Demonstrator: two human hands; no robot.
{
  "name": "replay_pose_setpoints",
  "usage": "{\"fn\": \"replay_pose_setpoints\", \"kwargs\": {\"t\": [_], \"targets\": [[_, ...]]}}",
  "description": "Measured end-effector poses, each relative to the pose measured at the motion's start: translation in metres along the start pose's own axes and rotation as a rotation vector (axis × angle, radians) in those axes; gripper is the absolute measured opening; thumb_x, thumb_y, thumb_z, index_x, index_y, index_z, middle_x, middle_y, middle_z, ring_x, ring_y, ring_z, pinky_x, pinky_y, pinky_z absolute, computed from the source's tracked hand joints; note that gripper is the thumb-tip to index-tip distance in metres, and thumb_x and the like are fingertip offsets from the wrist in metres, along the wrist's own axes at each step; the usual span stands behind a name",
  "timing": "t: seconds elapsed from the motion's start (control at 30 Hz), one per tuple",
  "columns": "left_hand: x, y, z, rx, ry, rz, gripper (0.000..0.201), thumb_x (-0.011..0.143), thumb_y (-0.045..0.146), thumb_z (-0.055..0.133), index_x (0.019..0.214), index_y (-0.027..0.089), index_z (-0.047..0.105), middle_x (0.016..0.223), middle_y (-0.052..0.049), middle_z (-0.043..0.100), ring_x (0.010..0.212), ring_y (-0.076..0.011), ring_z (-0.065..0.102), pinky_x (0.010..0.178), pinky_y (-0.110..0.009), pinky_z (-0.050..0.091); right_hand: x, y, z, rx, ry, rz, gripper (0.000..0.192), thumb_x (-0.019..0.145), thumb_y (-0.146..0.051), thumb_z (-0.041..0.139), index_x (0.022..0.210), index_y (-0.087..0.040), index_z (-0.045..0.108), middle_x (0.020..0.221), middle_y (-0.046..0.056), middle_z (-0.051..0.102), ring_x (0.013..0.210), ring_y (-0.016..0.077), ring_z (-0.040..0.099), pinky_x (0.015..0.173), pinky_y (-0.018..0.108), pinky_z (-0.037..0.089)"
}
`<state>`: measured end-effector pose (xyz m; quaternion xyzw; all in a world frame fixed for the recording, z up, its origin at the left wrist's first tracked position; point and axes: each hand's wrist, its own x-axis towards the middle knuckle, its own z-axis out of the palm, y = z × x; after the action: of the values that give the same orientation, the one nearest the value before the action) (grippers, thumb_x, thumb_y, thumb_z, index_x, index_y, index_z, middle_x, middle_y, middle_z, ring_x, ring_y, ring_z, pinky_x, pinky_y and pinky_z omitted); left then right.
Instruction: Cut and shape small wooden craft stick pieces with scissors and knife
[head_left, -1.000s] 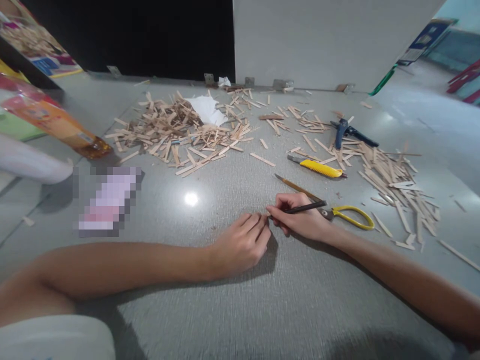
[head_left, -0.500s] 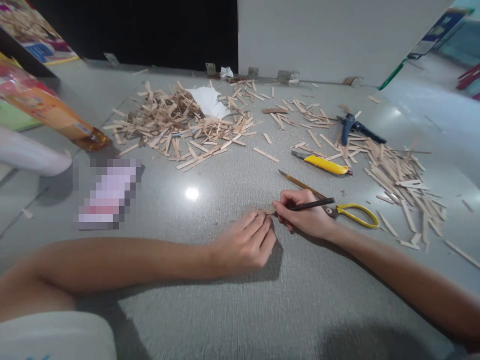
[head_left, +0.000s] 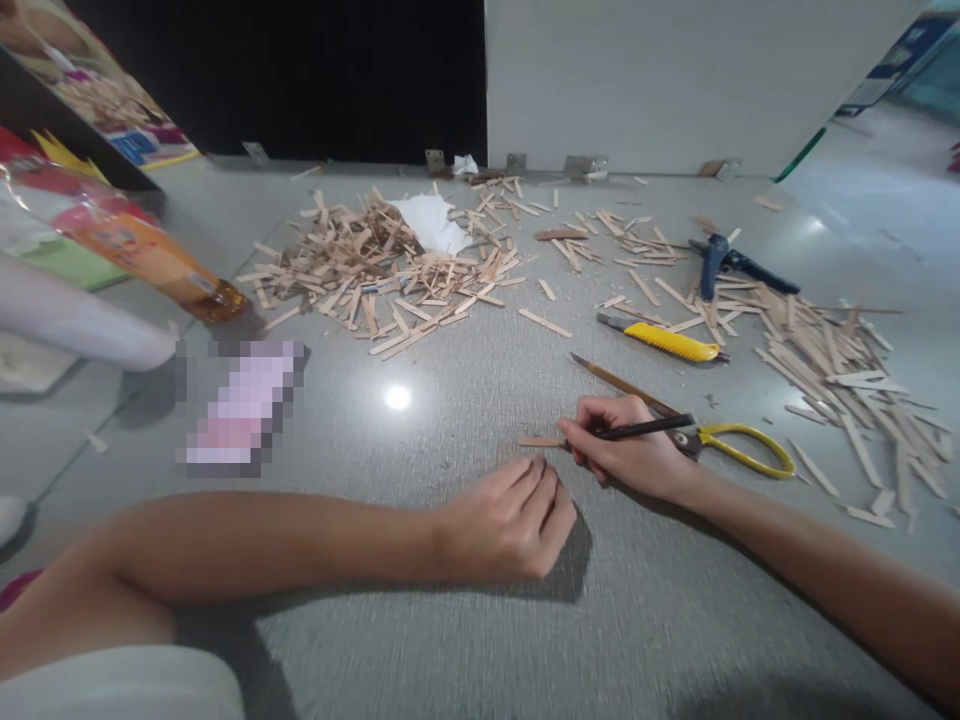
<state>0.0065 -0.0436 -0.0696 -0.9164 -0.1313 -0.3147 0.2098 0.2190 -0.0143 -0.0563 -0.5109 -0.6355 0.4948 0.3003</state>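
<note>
My right hand (head_left: 626,445) is closed round a slim black pen (head_left: 649,428), its tip pointing left and down at the floor. At the pen's tip and the right fingertips lies a small flat wooden strip (head_left: 538,441). Just below this strip, my left hand (head_left: 517,520) rests curled on the grey floor, a small gap apart from it. Its fingertips and thumb are tucked under, so the inside of that hand is hidden. Partly behind the right hand are yellow-handled scissors or pliers (head_left: 750,450) and a thin brown pointed tool (head_left: 604,374).
Beyond the hands lie a yellow box cutter (head_left: 671,342), a dark blue tool (head_left: 716,268) and a heap of wooden strips (head_left: 352,250) with white paper (head_left: 433,222). More strips (head_left: 832,385) are at the right. At the left are an orange bottle (head_left: 165,265) and a blurred-out pinkish object (head_left: 247,405).
My left hand has drawn back from the wooden strip, which now shows more fully. The right hand still holds the pen at its end. The whole view has shifted slightly.
</note>
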Motion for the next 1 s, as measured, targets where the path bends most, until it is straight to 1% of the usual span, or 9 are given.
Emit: {"fn": "replay_pose_setpoints", "kwargs": {"t": [0.1,0.2,0.27,0.37,0.5,0.63,0.83,1.0], "targets": [[0.0001,0.0008,-0.0009,0.013,-0.016,-0.014,0.039,0.102,0.002,0.043,0.088,0.006,0.079,0.088,-0.017,0.086,0.082,-0.0246,0.084,0.08,-0.033,0.07,-0.0004,-0.0007,-0.0001,-0.004,0.004,0.006,0.047,0.092,-0.051,0.075,0.061,-0.022,0.056,0.049,-0.002,0.06,0.034,0.0084,0.051,0.034,0.018,0.035],[-0.0004,0.0021,-0.0007,0.028,-0.058,-0.043,0.039,0.102,0.003,0.042,0.089,0.003,0.079,0.092,-0.021,0.085,0.088,-0.029,0.086,0.085,-0.038,0.071,-0.0006,-0.0022,-0.0004,-0.005,0.007,0.011,0.044,0.091,-0.049,0.075,0.062,-0.022,0.056,0.049,-0.002,0.061,0.034,0.0086,0.052,0.034,0.018,0.034],[-0.0007,0.0027,0.0002,0.022,-0.075,-0.044,0.037,0.101,0.003,0.043,0.089,0.003,0.078,0.093,-0.022,0.085,0.089,-0.0304,0.086,0.084,-0.038,0.071,-0.0007,-0.0032,-0.0002,-0.007,0.008,0.014,0.043,0.091,-0.049,0.075,0.062,-0.022,0.056,0.049,-0.002,0.061,0.034,0.0087,0.051,0.034,0.018,0.034],[-0.0007,0.003,0.0011,0.021,-0.074,-0.034,0.035,0.1,0.003,0.045,0.089,0.003,0.078,0.092,-0.022,0.085,0.087,-0.0306,0.086,0.08,-0.037,0.071,-0.0009,-0.0045,0.0008,-0.011,0.011,0.02,0.043,0.092,-0.049,0.073,0.062,-0.022,0.056,0.048,-0.002,0.059,0.033,0.0087,0.05,0.033,0.019,0.033],[0.0003,0.0021,0.0004,0.024,-0.087,-0.027,0.035,0.099,0.004,0.045,0.09,0.003,0.079,0.092,-0.023,0.085,0.088,-0.031,0.086,0.08,-0.037,0.071,-0.0014,-0.0056,0.0017,-0.009,0.018,0.026,0.044,0.091,-0.051,0.074,0.063,-0.022,0.056,0.048,-0.003,0.059,0.034,0.0086,0.05,0.034,0.019,0.033],[0.0009,0.0009,0.0,0.032,-0.073,-0.016,0.035,0.099,0.003,0.045,0.088,0.004,0.079,0.089,-0.021,0.085,0.087,-0.0297,0.085,0.08,-0.036,0.071,-0.0013,-0.0065,0.0017,-0.011,0.024,0.022,0.045,0.091,-0.051,0.075,0.062,-0.022,0.056,0.048,-0.003,0.059,0.034,0.0083,0.049,0.033,0.019,0.032],[0.0009,0.0012,0.0,0.026,-0.114,-0.005,0.034,0.101,0.004,0.047,0.09,0.003,0.079,0.09,-0.021,0.084,0.089,-0.0295,0.085,0.081,-0.037,0.07,-0.0021,-0.0087,0.0012,-0.014,0.017,0.02,0.046,0.092,-0.051,0.076,0.062,-0.022,0.056,0.047,-0.004,0.057,0.034,0.0081,0.048,0.034,0.019,0.032],[0.0004,0.0011,0.0003,0.034,-0.101,-0.004,0.034,0.1,0.004,0.046,0.089,0.003,0.078,0.09,-0.022,0.084,0.089,-0.0303,0.084,0.079,-0.037,0.07,-0.0029,-0.0079,0.0013,-0.021,0.02,0.021,0.046,0.092,-0.053,0.075,0.062,-0.022,0.056,0.048,-0.004,0.058,0.034,0.0084,0.049,0.034,0.019,0.032]]}}
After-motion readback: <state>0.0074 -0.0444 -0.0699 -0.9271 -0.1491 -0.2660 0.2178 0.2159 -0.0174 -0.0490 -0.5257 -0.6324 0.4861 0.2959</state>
